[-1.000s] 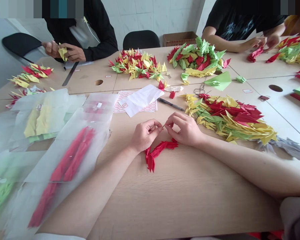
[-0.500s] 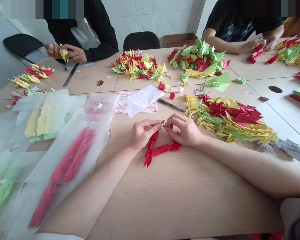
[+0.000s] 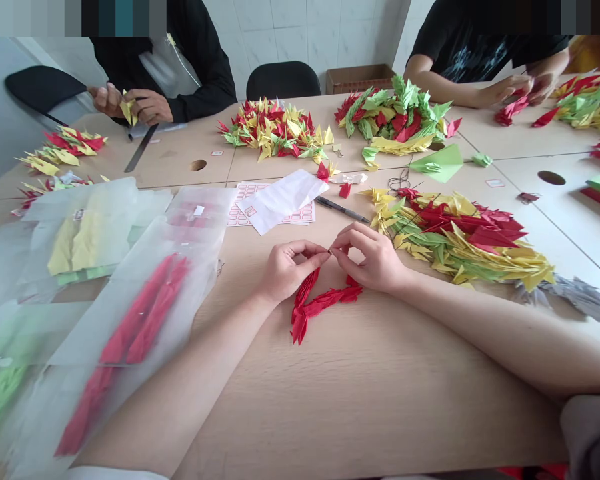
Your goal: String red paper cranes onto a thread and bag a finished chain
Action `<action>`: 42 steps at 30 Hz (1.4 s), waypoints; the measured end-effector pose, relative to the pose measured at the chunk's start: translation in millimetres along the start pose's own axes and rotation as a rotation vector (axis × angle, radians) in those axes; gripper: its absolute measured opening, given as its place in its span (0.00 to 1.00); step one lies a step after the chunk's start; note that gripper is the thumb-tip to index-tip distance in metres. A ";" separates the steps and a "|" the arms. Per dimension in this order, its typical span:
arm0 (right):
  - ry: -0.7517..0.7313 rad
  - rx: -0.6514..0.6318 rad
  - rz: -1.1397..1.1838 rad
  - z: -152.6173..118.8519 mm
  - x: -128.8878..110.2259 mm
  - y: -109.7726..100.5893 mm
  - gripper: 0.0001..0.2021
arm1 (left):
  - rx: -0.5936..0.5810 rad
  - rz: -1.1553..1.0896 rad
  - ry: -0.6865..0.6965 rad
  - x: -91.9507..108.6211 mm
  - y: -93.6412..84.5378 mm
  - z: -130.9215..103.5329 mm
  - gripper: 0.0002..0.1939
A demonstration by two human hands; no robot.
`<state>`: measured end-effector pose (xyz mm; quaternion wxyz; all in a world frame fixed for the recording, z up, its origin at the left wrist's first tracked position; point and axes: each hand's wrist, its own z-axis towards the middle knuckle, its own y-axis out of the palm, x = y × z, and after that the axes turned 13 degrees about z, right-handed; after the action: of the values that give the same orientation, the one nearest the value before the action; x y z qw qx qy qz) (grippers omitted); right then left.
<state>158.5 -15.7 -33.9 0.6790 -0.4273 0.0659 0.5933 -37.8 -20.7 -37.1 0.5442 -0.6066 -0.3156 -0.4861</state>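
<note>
My left hand (image 3: 296, 268) and my right hand (image 3: 367, 257) meet fingertip to fingertip above the table. Both are closed in a pinch on a short bit of dark thread (image 3: 329, 251), mostly covered by the fingers. Below them a strand of red folded-paper cranes (image 3: 325, 301) lies bent in a V on the tabletop. One end of the strand runs up under my left fingers, and the other reaches below my right hand.
Clear plastic sleeves with red paper strands (image 3: 145, 310) cover the left side. White paper (image 3: 285, 200) and a black pen (image 3: 343, 209) lie beyond my hands. A multicoloured crane heap (image 3: 470, 240) sits right. Two people work across the table.
My fingertips have come closer together and now touch around the thread. The red strand has shifted slightly toward me at its bend.
</note>
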 end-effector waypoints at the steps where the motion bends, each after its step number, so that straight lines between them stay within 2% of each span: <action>1: 0.004 0.011 0.002 0.0 0.3 -0.1 0.01 | -0.001 -0.050 -0.014 0.3 -1.0 0.0 0.10; 7: 0.072 0.010 -0.022 0.2 4.0 0.2 0.02 | -0.111 -0.286 -0.064 1.7 -7.3 -0.9 0.09; 13: 0.005 -0.090 -0.033 0.0 1.4 -0.4 0.02 | -0.048 -0.212 -0.032 -1.6 -1.7 0.2 0.13; 17: -0.007 -0.043 -0.040 -1.3 0.5 -0.3 0.02 | -0.086 -0.138 -0.014 -2.8 1.5 0.7 0.13; 20: 0.004 -0.027 -0.022 -1.9 0.1 -0.1 0.02 | -0.070 -0.130 -0.016 -3.4 2.3 1.2 0.12; 27: 0.070 -0.062 0.117 -0.3 -0.5 -1.8 0.03 | -0.045 -0.222 -0.027 -0.1 2.9 0.4 0.11; 31: 0.082 -0.035 0.114 -1.3 2.4 -1.0 0.01 | -0.052 -0.245 -0.043 0.2 3.2 0.6 0.11; 38: 0.076 -0.023 0.102 -1.4 5.9 0.1 0.04 | 0.025 -0.166 -0.059 -0.9 2.9 2.1 0.12; 42: 0.056 -0.016 0.107 -1.3 3.8 -0.8 0.03 | -0.019 -0.191 -0.079 -0.2 1.5 1.6 0.12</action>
<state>160.8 -13.6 -36.6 0.6408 -0.4452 0.1028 0.6169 -36.1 -19.4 -37.7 0.4769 -0.5976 -0.3884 -0.5144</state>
